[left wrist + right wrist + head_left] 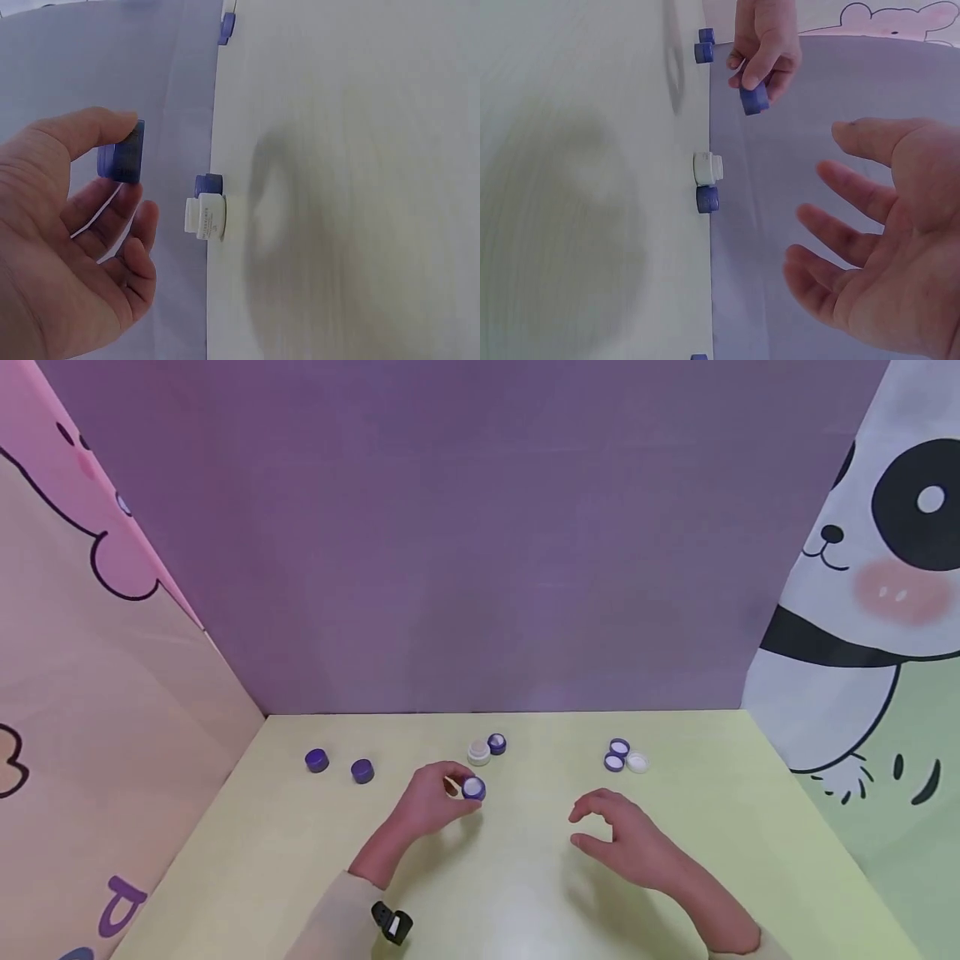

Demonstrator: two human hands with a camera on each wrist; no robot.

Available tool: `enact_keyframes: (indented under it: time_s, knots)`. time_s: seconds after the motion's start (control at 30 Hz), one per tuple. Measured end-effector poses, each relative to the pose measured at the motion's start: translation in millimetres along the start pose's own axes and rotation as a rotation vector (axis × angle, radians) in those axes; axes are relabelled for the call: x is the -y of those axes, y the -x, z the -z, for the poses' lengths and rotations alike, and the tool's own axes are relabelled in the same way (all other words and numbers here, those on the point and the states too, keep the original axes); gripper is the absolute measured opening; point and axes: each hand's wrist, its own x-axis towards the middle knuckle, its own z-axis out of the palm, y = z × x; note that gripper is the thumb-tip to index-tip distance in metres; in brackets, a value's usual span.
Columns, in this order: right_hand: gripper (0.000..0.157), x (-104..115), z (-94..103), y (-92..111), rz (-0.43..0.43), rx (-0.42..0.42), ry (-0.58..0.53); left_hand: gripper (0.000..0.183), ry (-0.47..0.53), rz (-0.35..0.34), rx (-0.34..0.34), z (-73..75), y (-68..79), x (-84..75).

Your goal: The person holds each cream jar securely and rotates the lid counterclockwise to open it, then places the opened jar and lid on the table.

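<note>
Left hand [435,797] pinching a blue jar [473,788] above the bench [517,885]; right hand [626,835] empty.

Thumb and fingers grip the jar's sides; my right fingers curve loosely, thumb apart, holding nothing. I'd judge this the holding-up step: any next move calls for a steady pinch on that round side, and my right hand nearer if both must work. Along the pale bench, left to right, sit two blue pieces [362,771], a white jar [478,754] just beside a blue pot [497,744], then a three-piece cluster [614,763]. Pink-cartoon wall [120,693] left, purple wall [480,527] behind, panda wall [832,710] right.
</note>
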Motion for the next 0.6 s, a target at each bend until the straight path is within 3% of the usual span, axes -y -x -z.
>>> enact_keyframes:
  time_s: [0.1, 0.6]
  knots:
    - [0.020, -1.3, 2.9, 2.3, -0.016, 0.003, 0.008, 0.032, -0.019, 0.009, 0.000, -2.5, -13.7, 2.6]
    - [0.013, 1.0, -0.6, 1.7, -0.015, 0.063, -0.021, 0.033, -0.036, 0.119, -0.077, 4.1, -36.4, 17.4]
